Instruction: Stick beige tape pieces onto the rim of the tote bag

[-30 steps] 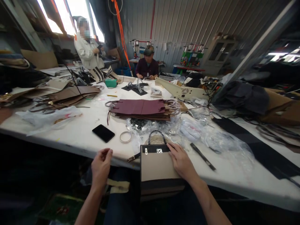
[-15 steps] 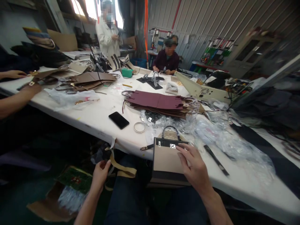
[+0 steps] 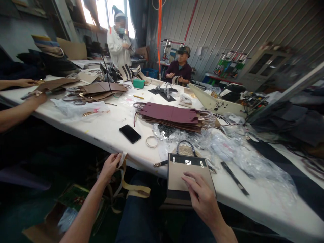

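On a white table [image 3: 106, 125], a black phone [image 3: 130, 133] is lying near a pale ring [image 3: 152, 141], while a stack of purple panels [image 3: 172, 112] is resting beyond them, crumpled clear plastic [image 3: 243, 157] spreading to its right. Farther back, a green box [image 3: 138, 83] is sitting near striped pieces [image 3: 125, 72], and a person in a white jacket [image 3: 116, 50] is standing by a bright window [image 3: 103, 14].

A beige, black-trimmed bag [image 3: 176, 173] is sitting by the worktop [image 3: 107, 126] edge, handle arching; yellowish tape [image 3: 138, 190] is drooping below.
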`<move>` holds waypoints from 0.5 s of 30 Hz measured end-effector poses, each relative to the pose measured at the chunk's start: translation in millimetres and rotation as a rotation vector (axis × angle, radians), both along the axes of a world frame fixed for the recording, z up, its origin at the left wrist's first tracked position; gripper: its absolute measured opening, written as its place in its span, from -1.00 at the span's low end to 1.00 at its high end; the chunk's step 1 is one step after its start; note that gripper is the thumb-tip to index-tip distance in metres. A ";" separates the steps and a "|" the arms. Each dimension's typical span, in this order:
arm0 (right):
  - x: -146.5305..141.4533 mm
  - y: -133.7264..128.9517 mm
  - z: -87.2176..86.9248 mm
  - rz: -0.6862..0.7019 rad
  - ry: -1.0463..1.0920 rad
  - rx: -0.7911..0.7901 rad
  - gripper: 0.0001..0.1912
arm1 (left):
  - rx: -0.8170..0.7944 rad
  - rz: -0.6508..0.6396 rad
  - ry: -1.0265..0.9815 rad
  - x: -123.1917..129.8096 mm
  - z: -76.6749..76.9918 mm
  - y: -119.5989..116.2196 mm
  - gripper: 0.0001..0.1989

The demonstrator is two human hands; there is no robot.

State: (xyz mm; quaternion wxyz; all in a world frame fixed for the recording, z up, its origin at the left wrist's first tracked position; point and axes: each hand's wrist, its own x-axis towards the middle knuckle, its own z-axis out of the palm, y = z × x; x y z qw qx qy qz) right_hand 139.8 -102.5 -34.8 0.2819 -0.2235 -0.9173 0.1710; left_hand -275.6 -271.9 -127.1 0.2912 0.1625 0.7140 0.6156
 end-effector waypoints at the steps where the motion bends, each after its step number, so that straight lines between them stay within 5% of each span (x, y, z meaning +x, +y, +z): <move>1: -0.1 -0.1 0.3 0.000 0.003 -0.005 -0.54 | -0.002 -0.025 -0.042 2.6 1.2 -0.5 -0.32; 9: -4.8 -0.9 -2.5 0.014 0.025 -0.044 -0.51 | 0.106 -0.177 -0.293 18.2 10.6 -10.2 -0.43; 12: -6.6 -3.1 -1.4 0.015 0.026 -0.062 -0.52 | 0.173 -0.195 -0.304 19.2 44.6 -9.9 -0.58; 15: -11.7 -4.0 2.2 0.011 0.046 -0.074 -0.53 | 0.197 -0.342 -0.123 25.6 101.3 -0.5 -0.69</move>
